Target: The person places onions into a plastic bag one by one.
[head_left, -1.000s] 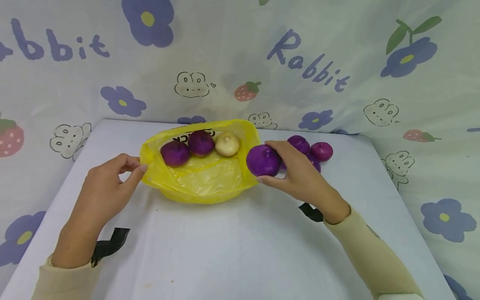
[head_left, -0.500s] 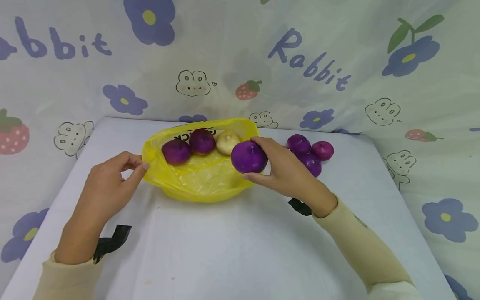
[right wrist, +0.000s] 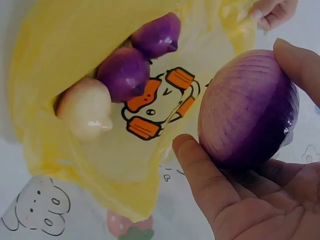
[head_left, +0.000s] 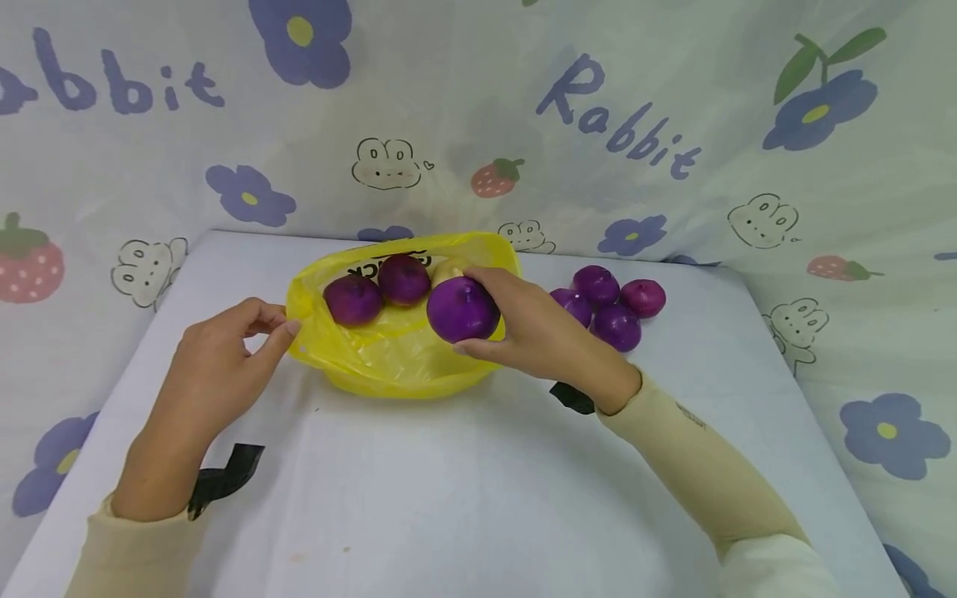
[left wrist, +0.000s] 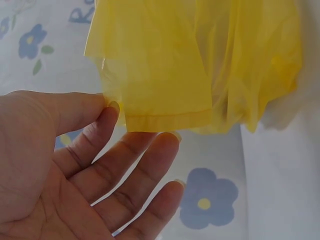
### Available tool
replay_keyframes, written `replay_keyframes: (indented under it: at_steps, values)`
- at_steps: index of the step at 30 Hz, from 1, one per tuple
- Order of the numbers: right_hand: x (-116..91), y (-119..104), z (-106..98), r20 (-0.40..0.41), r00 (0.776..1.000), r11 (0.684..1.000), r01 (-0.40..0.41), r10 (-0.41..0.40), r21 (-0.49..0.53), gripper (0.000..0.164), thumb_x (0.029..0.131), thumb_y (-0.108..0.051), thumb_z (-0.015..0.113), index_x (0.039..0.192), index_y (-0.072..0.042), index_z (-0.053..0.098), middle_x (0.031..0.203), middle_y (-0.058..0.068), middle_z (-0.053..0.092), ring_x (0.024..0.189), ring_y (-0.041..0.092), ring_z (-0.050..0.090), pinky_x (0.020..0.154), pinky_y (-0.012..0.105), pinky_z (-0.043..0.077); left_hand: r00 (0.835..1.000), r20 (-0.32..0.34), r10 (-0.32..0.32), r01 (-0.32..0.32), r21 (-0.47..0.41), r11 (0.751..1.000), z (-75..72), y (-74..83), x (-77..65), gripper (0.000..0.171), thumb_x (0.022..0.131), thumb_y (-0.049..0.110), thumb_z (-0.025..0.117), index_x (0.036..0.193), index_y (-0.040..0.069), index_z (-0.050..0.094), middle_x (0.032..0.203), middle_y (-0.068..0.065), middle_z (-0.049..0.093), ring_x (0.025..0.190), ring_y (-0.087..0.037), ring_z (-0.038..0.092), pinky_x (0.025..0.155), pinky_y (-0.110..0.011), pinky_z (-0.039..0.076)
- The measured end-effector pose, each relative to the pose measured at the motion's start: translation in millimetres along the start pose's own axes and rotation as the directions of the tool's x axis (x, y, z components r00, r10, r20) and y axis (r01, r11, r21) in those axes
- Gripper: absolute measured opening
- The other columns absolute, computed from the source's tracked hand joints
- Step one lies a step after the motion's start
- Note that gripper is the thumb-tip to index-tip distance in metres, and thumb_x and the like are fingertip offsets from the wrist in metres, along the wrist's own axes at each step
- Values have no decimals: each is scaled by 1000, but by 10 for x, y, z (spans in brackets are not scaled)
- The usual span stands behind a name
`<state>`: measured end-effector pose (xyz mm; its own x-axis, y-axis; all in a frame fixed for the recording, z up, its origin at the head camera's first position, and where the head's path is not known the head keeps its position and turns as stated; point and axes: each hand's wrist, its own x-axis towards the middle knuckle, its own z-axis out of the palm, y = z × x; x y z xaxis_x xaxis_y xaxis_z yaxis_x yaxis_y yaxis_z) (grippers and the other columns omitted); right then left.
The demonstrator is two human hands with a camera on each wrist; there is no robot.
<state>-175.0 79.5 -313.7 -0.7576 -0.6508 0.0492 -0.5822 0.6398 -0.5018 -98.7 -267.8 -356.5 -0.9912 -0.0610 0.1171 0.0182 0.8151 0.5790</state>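
A yellow plastic bag (head_left: 404, 386) lies on the table with its mouth spread wide. Inside it rest two purple onions, one at the left (head_left: 353, 301) and one beside it (head_left: 404, 280), plus a pale onion (right wrist: 85, 109) partly covered in the head view. My left hand (head_left: 217, 370) pinches the bag's left rim between thumb and index finger; in the left wrist view the other fingers are spread below the yellow film. Over the bag's right part, my right hand (head_left: 534, 328) grips a purple onion (right wrist: 247, 110) between thumb and fingers.
Several more purple onions (head_left: 616, 327) sit in a cluster on the white table (head_left: 419, 498), right of the bag. A patterned cloth (head_left: 463, 100) hangs behind the table's back edge.
My right hand has carried the purple onion leftward, from the bag's right rim to over its opening, now hiding part of the pale onion. The left hand keeps its pinch on the rim.
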Motion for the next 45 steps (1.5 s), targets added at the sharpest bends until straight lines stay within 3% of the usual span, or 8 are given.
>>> replay_keyframes:
  at_steps: [11, 18, 28, 34, 40, 45]
  values:
    - [210, -195, -51, 62, 997, 998, 55, -53, -40, 85, 90, -44, 83, 155, -7, 41, 149, 7, 53, 125, 17, 58, 102, 32, 53, 1000, 12, -17, 17, 11, 1000, 11, -8, 0, 34, 107, 35, 59, 121, 5, 66, 114, -16, 72, 100, -40, 60, 80, -53, 49]
    - [381, -284, -11, 87, 993, 989, 95, -86, -111, 85, 91, -46, 81, 155, -7, 42, 150, 7, 52, 133, 19, 52, 108, 30, 47, 1000, 3, -2, 2, 0, 1000, 19, -30, 2, 33, 107, 34, 60, 120, 5, 66, 114, -16, 72, 101, -39, 61, 81, -53, 49]
    - [560, -374, 175, 166, 985, 967, 95, -56, -238, 87, 91, -53, 79, 158, -12, 42, 151, 8, 48, 135, 21, 50, 110, 30, 46, 1000, 1, -1, 1, 10, 1000, 46, -49, -16, 34, 106, 35, 61, 121, 6, 67, 113, -15, 73, 93, -35, 60, 75, -45, 47]
    - [679, -361, 334, 221, 975, 965, 82, -26, -248, 88, 91, -51, 79, 158, -10, 41, 149, 9, 49, 132, 21, 51, 109, 31, 47, 1000, -1, 4, -4, 4, 1000, 20, -43, -17, 33, 106, 34, 61, 120, 5, 67, 114, -16, 73, 99, -39, 62, 80, -54, 50]
    - [775, -325, 460, 255, 967, 963, 86, -19, -254, 87, 92, -48, 80, 157, -6, 41, 147, 11, 50, 129, 21, 53, 110, 30, 46, 1000, -4, 6, -6, 13, 1000, 20, -33, 3, 32, 106, 34, 61, 119, 5, 67, 114, -16, 73, 98, -39, 61, 78, -50, 48]
    - [888, -363, 549, 296, 955, 954, 94, -6, -285, 84, 93, -50, 77, 157, -7, 41, 146, 10, 52, 127, 20, 55, 109, 30, 47, 1000, -6, 13, -13, 2, 1000, 19, -16, 4, 31, 106, 33, 61, 118, 5, 67, 114, -16, 73, 102, -40, 61, 82, -55, 49]
